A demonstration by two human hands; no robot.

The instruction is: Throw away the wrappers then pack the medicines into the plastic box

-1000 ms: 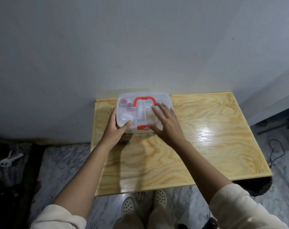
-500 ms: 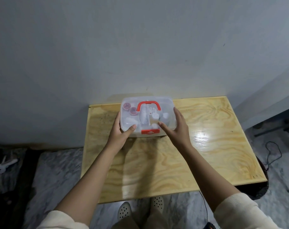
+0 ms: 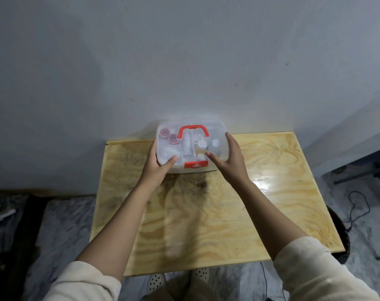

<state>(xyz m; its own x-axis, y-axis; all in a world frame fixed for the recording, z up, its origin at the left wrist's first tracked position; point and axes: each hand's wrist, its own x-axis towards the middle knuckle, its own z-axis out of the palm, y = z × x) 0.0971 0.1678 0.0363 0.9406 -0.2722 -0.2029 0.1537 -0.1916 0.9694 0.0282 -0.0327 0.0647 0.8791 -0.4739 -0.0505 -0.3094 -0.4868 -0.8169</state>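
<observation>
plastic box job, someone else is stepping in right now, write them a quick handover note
Left hand: grips the left side of the plastic box, thumb on the lid.
Right hand: grips the right side, thumb on the lid.
Box: sits at the far edge of the wooden table, against the wall. Lid on, red handle lying flat, red latch facing the person.
Done: medicines show through the clear lid; no wrappers or loose medicines visible on the table.
Left: probably only checking the latch is shut, then letting go; I cannot tell if it is locked.
</observation>
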